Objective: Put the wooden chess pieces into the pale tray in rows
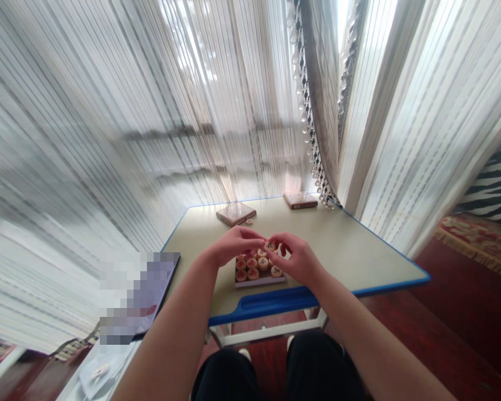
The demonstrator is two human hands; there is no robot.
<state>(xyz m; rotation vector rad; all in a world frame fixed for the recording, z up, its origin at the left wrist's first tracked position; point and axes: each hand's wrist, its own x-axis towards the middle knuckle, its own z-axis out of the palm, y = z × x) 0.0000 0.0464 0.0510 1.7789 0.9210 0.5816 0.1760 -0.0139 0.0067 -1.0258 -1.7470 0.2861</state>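
A round wooden xiangqi piece (269, 245) with a dark character is raised above a shallow box (261, 283). My right hand (295, 257) pinches its right side, thumb and index finger curved. From the left, the fingertips of my left hand (239, 245) press against the same piece. Below them, several xiangqi pieces lie in rows in the box, some with red characters, such as the red piece (253, 273), and some with dark ones, such as the dark-marked piece (276, 271). My hands hide the box's far part.
The pale table (342, 256) has a blue rim. Near its far edge lie a flat box (236, 213), a loose piece (249, 221) beside it, and another flat box (300, 200). A dark-edged screen (162, 284) stands at left. Curtains (242, 100) hang behind.
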